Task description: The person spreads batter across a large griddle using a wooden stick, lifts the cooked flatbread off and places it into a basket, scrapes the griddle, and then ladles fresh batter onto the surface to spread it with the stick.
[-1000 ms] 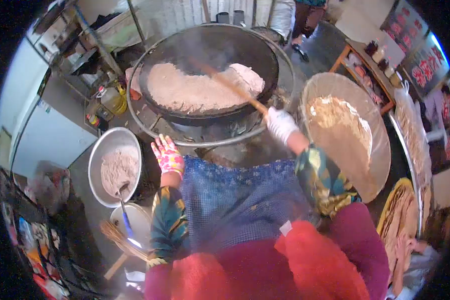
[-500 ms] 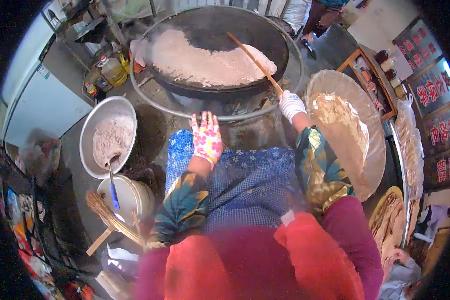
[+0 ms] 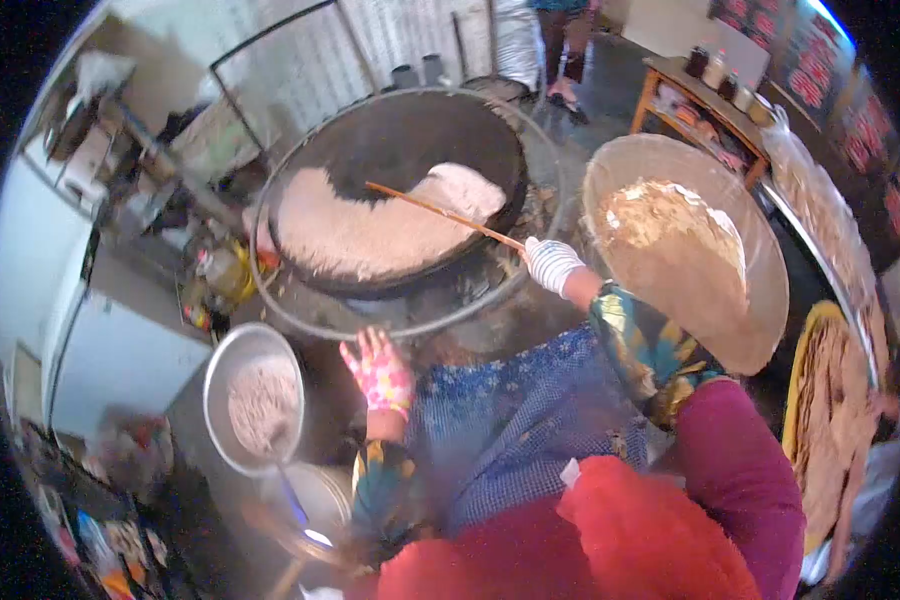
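Note:
A thin wooden stick (image 3: pixel 440 212) is gripped at its near end by my right hand (image 3: pixel 550 265), which wears a white striped glove. The stick's far part lies across pale pinkish batter (image 3: pixel 355 235) spread in a curved band on a large round dark griddle (image 3: pixel 390 130). Beyond the stick, on the right, sits a thicker, lighter patch of batter. My left hand (image 3: pixel 382 372), in a pink flowered glove, is open with fingers spread at the near side of the metal ring (image 3: pixel 430 328) around the griddle. It holds nothing.
At the left, a metal basin (image 3: pixel 215 400) of batter stands by a bucket (image 3: pixel 335 490). To the right is a broad round tray (image 3: pixel 620 165) with thin sheets. Farther right lies a stack of brown flatbreads (image 3: pixel 820 430). Behind are a wooden table (image 3: pixel 660 70) with jars and a person's legs (image 3: pixel 565 45).
The view has turned, shifting the griddle down and left. The stick's far end has swung left over the batter. My left hand's fingers are spread wider at the ring.

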### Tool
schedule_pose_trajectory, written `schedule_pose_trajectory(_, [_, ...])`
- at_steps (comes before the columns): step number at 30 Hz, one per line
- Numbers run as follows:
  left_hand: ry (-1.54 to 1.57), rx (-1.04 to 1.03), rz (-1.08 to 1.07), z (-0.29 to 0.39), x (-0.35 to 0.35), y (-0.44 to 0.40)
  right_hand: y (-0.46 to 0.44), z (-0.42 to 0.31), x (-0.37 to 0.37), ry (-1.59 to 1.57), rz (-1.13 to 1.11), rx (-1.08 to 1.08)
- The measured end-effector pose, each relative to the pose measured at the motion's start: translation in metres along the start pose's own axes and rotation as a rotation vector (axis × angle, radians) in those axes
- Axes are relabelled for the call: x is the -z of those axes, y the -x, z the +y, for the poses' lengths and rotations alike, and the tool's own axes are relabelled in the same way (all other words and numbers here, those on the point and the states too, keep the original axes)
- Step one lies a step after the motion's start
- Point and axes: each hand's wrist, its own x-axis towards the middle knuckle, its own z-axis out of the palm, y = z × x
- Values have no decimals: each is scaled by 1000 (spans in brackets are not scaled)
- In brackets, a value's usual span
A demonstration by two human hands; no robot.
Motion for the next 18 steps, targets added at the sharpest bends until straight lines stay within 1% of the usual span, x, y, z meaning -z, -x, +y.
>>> schedule_pose_trajectory(1, [-32, 25, -20, -7, -3, 0, -6, 7, -6, -17, -19, -51])
schedule_pose_trajectory(3, [-65, 54, -90, -11, -5, 1, -12, 12, 3, -92, 51, -112])
schedule_pose_trajectory(4, [-96, 50, -110, -16, -6, 1, -19, 15, -5, -108, 92, -91])
schedule_pose_trajectory(5, [-96, 51, -109, -20, -6, 1, -25, 13, -8, -105, 82, -56])
schedule_pose_trajectory(7, [-83, 62, -67, -31, -15, -2, 4, -12, 16, -181, 44, -24])
schedule_pose_trajectory(9, [-117, 98, -101, -43, -20, -4, 25, -19, 3, -76, -40, 133])
schedule_pose_trajectory(10, [-105, 106, -86, -47, -23, -3, 15, -5, -20, -47, -40, 63])
schedule_pose_trajectory(11, [-100, 113, -74, -54, -24, -1, 8, 6, -22, -78, 1, -20])
schedule_pose_trajectory(12, [-97, 113, -57, -57, -23, -3, -4, 16, -19, -90, 72, -50])
schedule_pose_trajectory(13, [-83, 147, -96, -60, -23, -3, -13, 22, -20, -106, 137, -76])
schedule_pose_trajectory(14, [-75, 164, -86, -60, -18, 0, -17, 18, -17, -120, 146, -55])
schedule_pose_trajectory(15, [-65, 180, -73, -60, -8, 1, -14, 8, -3, -120, 102, 12])
schedule_pose_trajectory(16, [-54, 195, -116, -57, 2, 0, -2, -4, 2, -139, 109, 33])
schedule_pose_trajectory(17, [-68, 153, -85, -51, 6, 1, 10, -15, 3, -147, 119, 55])
schedule_pose_trajectory(18, [-24, 82, -50, -35, 6, 2, 9, -16, -7, -71, 46, 124])
